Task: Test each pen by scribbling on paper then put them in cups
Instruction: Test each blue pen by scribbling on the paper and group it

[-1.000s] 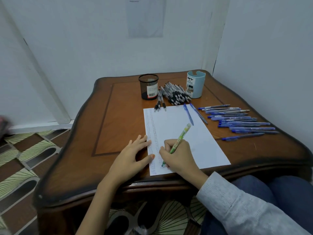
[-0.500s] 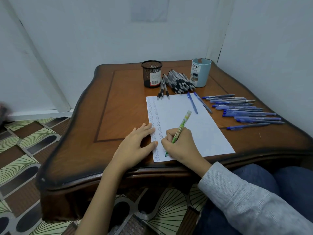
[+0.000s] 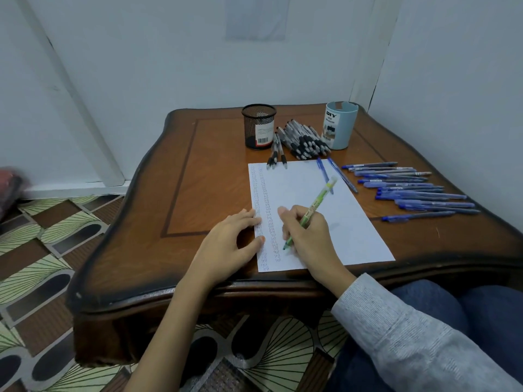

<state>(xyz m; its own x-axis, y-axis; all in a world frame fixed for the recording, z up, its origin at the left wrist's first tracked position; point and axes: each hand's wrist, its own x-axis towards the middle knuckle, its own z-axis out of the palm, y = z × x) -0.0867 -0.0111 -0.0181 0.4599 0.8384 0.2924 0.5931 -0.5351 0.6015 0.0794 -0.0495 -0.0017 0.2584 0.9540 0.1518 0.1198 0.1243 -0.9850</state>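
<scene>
The right grip (image 3: 308,236) is grasping a green pen (image 3: 314,206), and its tip is touching the paper (image 3: 339,222) beside two columns of scribbles. The left grip (image 3: 229,244) is lying released, flat on the paper's left edge. Behind the paper, no pen is sticking out of the black cup (image 3: 259,125) or the blue cup (image 3: 341,125). Black pens (image 3: 302,140) behind the paper and blue pens (image 3: 410,188) to its right are lying on the desk (image 3: 198,179), so I am judging that most of the work is left.

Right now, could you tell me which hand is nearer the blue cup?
Right. The right hand, holding the green pen, is nearly straight before the blue cup; the left hand rests further left, on the paper edge.
</scene>
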